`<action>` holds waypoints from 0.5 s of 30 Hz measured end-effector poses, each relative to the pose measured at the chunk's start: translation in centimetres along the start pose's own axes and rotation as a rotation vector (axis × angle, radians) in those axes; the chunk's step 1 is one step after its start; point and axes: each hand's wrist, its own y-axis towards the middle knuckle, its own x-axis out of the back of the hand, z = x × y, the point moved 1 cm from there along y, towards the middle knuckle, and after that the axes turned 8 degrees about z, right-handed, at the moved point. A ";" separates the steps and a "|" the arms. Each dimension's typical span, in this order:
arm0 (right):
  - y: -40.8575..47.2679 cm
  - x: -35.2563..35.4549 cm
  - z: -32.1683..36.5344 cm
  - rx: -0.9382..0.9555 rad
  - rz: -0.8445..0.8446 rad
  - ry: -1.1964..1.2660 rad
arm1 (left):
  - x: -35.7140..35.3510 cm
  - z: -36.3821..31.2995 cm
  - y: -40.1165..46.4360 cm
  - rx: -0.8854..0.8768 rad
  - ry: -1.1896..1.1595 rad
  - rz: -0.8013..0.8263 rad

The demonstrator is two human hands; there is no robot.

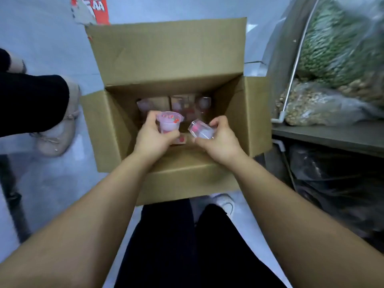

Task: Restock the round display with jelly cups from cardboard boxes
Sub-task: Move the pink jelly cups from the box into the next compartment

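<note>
An open cardboard box (166, 55) stands on the pale floor in front of me, flaps spread. Both my hands are inside it. My left hand (152, 138) grips an upright jelly cup (168, 122), pale pink with a clear lid and red fruit print. My right hand (220, 138) holds a second jelly cup (200, 130) tipped on its side. Several more jelly cups (182, 107) sit blurred at the bottom of the box, near its far wall.
Another person's leg in black and beige shoe (60, 129) stand at the left, close to the box. At the right a shelf (332, 136) carries clear bags of green and tan dry goods (336, 48); dark bags lie beneath. My legs and white shoe (225, 202) are below the box.
</note>
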 end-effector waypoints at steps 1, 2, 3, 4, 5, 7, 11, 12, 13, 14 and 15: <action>-3.1 0.6 1.0 0.015 -0.030 0.133 | 0.3 -1.8 -2.8 -0.079 -0.041 0.041; -6.4 1.4 2.1 0.043 -0.068 0.250 | 0.7 -3.7 -5.7 -0.152 -0.058 0.082; -9.8 2.3 3.3 0.075 -0.113 0.342 | 1.1 -6.0 -8.7 -0.210 -0.050 0.117; -13.5 3.6 4.7 0.105 -0.154 0.399 | 1.7 -8.7 -11.8 -0.257 -0.033 0.146; -17.1 5.1 6.2 0.128 -0.176 0.427 | 2.2 -11.6 -14.9 -0.294 -0.014 0.174; -24.4 8.5 9.2 0.182 -0.188 0.425 | 3.0 -17.3 -20.8 -0.359 0.010 0.229; -37.9 15.5 14.2 0.313 -0.344 0.426 | 3.7 -28.2 -31.6 -0.558 0.105 0.335; -40.9 17.1 15.0 0.337 -0.398 0.441 | 3.4 -30.5 -33.9 -0.612 0.122 0.364; -43.6 18.6 15.6 0.362 -0.460 0.453 | 2.7 -32.7 -36.0 -0.651 0.119 0.404; -46.0 20.0 15.9 0.384 -0.531 0.464 | 1.9 -34.7 -37.9 -0.686 0.124 0.450; -48.3 21.2 15.9 0.402 -0.609 0.477 | 0.9 -36.7 -39.7 -0.740 0.132 0.498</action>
